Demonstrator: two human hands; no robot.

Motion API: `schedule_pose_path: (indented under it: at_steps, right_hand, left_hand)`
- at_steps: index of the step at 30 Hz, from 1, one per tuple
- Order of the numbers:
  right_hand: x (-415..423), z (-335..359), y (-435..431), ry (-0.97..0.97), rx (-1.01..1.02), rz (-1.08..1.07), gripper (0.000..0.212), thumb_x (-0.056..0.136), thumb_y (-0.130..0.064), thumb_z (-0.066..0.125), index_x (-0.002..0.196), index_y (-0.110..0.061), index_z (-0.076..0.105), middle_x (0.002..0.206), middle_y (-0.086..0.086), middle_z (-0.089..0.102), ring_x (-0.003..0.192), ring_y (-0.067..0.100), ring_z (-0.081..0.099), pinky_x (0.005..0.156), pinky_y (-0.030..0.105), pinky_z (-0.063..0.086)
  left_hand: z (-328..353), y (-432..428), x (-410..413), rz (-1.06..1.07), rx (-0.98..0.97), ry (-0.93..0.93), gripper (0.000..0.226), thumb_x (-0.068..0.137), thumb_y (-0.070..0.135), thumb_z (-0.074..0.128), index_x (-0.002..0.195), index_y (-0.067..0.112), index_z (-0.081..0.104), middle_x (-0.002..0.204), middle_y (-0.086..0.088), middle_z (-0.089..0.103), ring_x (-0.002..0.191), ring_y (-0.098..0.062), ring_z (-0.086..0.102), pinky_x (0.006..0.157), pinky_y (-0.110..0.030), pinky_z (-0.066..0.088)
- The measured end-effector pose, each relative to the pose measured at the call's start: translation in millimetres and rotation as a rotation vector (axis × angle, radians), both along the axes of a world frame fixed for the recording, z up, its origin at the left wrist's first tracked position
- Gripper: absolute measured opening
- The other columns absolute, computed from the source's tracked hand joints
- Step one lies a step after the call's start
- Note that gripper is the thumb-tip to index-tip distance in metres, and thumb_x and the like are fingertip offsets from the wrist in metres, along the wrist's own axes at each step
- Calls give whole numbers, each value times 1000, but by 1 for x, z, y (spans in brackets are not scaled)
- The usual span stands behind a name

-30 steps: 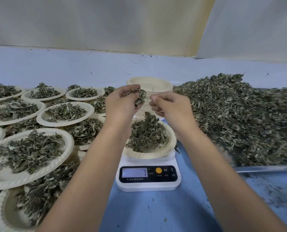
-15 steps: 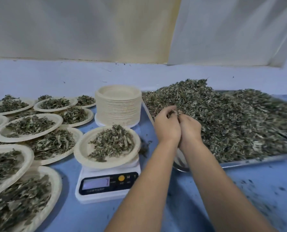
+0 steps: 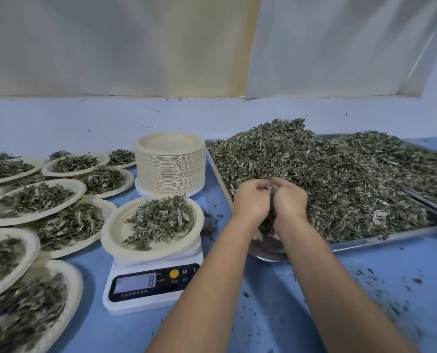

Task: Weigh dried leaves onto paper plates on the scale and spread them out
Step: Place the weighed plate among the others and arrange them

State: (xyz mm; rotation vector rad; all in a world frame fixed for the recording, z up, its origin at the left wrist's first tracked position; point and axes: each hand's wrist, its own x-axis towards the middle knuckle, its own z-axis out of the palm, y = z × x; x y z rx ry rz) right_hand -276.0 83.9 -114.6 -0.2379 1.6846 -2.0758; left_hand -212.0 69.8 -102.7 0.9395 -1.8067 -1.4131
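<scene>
Above the tray (image 3: 365, 244), left hand (image 3: 252, 200) and right hand (image 3: 288, 200) curl together around dried leaves (image 3: 266, 188).

left hand (image 3: 252, 201), right hand (image 3: 287, 200): together, curled on dried leaves (image 3: 339, 179) | scale (image 3: 151, 284) (display 8): filled plate (image 3: 111, 234)

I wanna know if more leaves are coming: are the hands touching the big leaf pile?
Touching. The head view shows the left hand and right hand, fingers curled, dug into the leaf pile.
</scene>
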Motion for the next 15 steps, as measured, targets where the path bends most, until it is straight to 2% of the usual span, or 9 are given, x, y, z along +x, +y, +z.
schedule_pose_path:
  at_steps: [2, 6, 8, 9, 11, 13, 15]
  right_hand:
    - [3, 0, -1, 12, -1, 7, 45, 84, 15, 39, 112, -7, 65, 113, 12, 66, 101, 25, 63, 81, 32, 53]
    - [7, 2, 2, 24, -28, -10, 49, 82, 16, 32, 109, -8, 65, 116, 11, 64, 101, 24, 60, 80, 29, 49]
    - [8, 2, 4, 40, -36, -24, 50, 82, 17, 31, 107, -8, 66, 118, 10, 63, 105, 24, 60, 83, 29, 49]
    - [8, 2, 4, 50, -39, -27, 46, 83, 16, 34, 106, -8, 66, 117, 11, 64, 105, 24, 61, 86, 31, 51]
    - [9, 1, 4, 71, -44, -31, 37, 87, 12, 42, 105, -8, 67, 112, 13, 66, 102, 26, 63, 90, 38, 53]
    - [10, 2, 4, 101, -47, -27, 30, 89, 7, 47, 104, -10, 67, 106, 13, 68, 98, 27, 65, 88, 39, 54]
    - [14, 2, 2, 131, -51, -2, 25, 91, 2, 51, 102, -12, 67, 103, 11, 69, 91, 22, 66, 84, 37, 55]
  left_hand:
    - [1, 0, 2, -4, -5, -12, 36, 89, -5, 43, 111, 8, 68, 110, -10, 68, 104, -24, 62, 93, -39, 50]
    - [0, 2, 7, -13, -59, -66, 41, 84, -7, 42, 109, 10, 71, 108, -10, 70, 102, -23, 62, 90, -37, 51]
    - [0, 2, 6, -19, -61, -70, 35, 86, -2, 44, 97, 13, 73, 94, -9, 69, 86, -23, 60, 76, -31, 50]
    - [0, 3, 5, -21, -67, -67, 28, 88, 3, 44, 89, 14, 70, 86, -10, 65, 77, -20, 55, 69, -30, 44]
    - [2, 3, 6, -25, -97, -47, 21, 93, 11, 45, 84, 14, 64, 79, -13, 59, 73, -17, 47, 65, -28, 35]
    - [4, 0, 8, -2, -152, -33, 25, 95, 13, 46, 87, 13, 69, 84, -14, 67, 71, -18, 52, 65, -26, 39]
    - [6, -5, 15, 47, -181, 3, 26, 94, 9, 48, 100, 14, 73, 86, 0, 69, 70, -5, 59, 64, -14, 46]
